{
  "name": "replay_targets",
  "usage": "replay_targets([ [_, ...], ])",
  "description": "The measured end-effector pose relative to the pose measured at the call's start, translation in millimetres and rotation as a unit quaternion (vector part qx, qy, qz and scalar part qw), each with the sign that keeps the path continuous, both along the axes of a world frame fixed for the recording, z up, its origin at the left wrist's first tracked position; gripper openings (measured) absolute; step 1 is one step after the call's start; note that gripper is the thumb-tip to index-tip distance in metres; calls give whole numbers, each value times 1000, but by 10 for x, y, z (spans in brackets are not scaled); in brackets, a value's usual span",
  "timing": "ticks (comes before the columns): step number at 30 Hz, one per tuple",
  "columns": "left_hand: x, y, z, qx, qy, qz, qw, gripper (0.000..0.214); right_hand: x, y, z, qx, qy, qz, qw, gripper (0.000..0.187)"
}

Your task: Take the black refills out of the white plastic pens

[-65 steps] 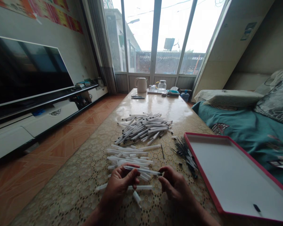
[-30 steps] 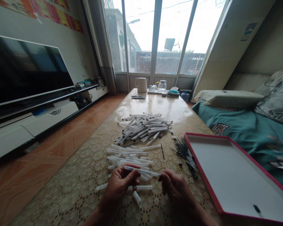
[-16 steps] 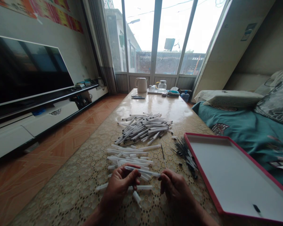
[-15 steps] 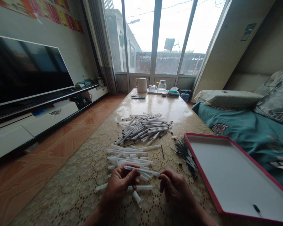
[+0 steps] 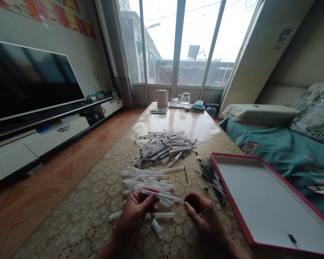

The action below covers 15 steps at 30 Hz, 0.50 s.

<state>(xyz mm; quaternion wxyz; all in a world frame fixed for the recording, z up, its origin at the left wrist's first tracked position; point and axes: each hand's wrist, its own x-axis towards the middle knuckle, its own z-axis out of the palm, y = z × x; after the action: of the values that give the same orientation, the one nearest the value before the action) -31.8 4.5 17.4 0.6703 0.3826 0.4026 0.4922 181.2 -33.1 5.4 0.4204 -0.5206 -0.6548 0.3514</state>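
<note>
My left hand point(image 5: 142, 207) is closed around a translucent white pen barrel point(image 5: 166, 196), held nearly level above the table. At the barrel's right end, my right hand point(image 5: 201, 212) has thumb and forefinger pinched together; any small part between them is hidden. Several empty white pen barrels point(image 5: 148, 172) lie just beyond my hands. Under the held one rest another barrel point(image 5: 164, 215) and a short white pen cap point(image 5: 156, 226). A thin black refill point(image 5: 186, 174) lies beyond my right hand, with a bundle of dark refills point(image 5: 212, 176) to its right.
Farther up the table point(image 5: 97, 201) is a heap of white pens with dark ends point(image 5: 164, 147). A shallow pink-rimmed tray point(image 5: 283, 205) at right holds a small black piece point(image 5: 292, 238). A jug point(image 5: 161, 98), a glass pot point(image 5: 185, 99) and a tissue pack point(image 5: 198, 105) stand at the far end.
My right hand's fingers have shifted their pinch at the barrel's right end, with the thumb now more visible. The left hand and the barrel have hardly moved.
</note>
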Motion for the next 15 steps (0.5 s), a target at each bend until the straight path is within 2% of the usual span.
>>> replay_targets([
  [3,-85,35,62,-19,-21,81,996,31,96,17,87,22,-45,-46,998,22],
  [7,-212,77,128,-17,-35,180,983,32,335,94,184,59,-110,-157,980,24],
  [9,-231,77,137,-4,-13,173,985,31,468,142,197,74,-153,-240,956,24],
  [12,-201,58,123,28,81,92,992,30,621,189,192,73,-211,-356,907,30],
  [13,-186,50,113,40,127,63,989,30,650,195,188,68,-223,-372,899,35],
  [15,-169,38,85,79,230,35,969,31,667,191,176,59,-235,-360,901,40],
])
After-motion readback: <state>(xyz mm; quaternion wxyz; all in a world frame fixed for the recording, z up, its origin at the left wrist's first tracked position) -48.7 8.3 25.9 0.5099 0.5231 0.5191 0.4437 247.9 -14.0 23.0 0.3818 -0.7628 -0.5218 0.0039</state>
